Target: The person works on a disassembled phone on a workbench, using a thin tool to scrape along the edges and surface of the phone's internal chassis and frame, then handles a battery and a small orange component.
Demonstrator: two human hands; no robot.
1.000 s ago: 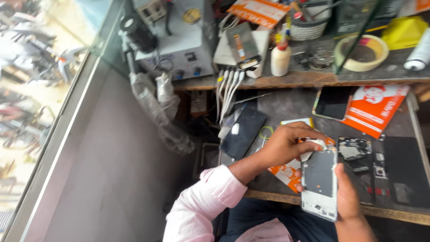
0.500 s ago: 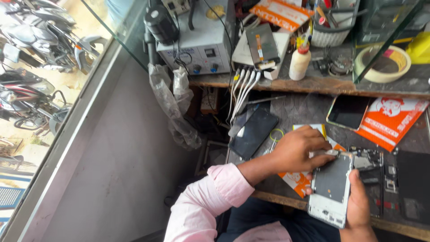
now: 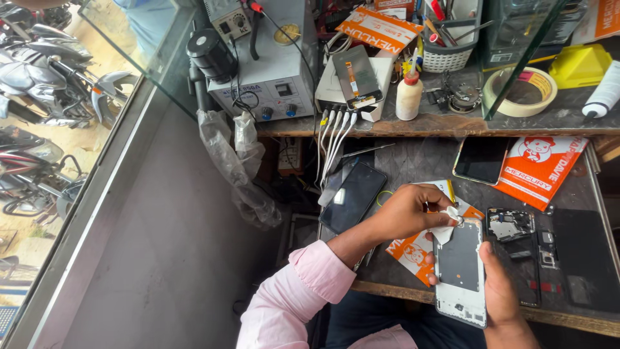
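My right hand grips an opened phone body, a white frame with a dark inner plate, by its right edge and holds it upright over the near edge of the workbench. My left hand, in a pink sleeve, reaches in from the lower left. It pinches a small white wipe and presses it on the top left corner of the phone body. An orange printed card lies under both hands.
A black phone screen lies left of my hands, and a circuit board with small parts to the right. Behind are a second phone, an orange packet, a tape roll, a white bottle and a grey bench unit. Motorcycles stand outside the glass.
The view has swung a little, so the bench sits further right in the picture. My left hand stays at the top of the phone body with the wipe. My right hand keeps its grip.
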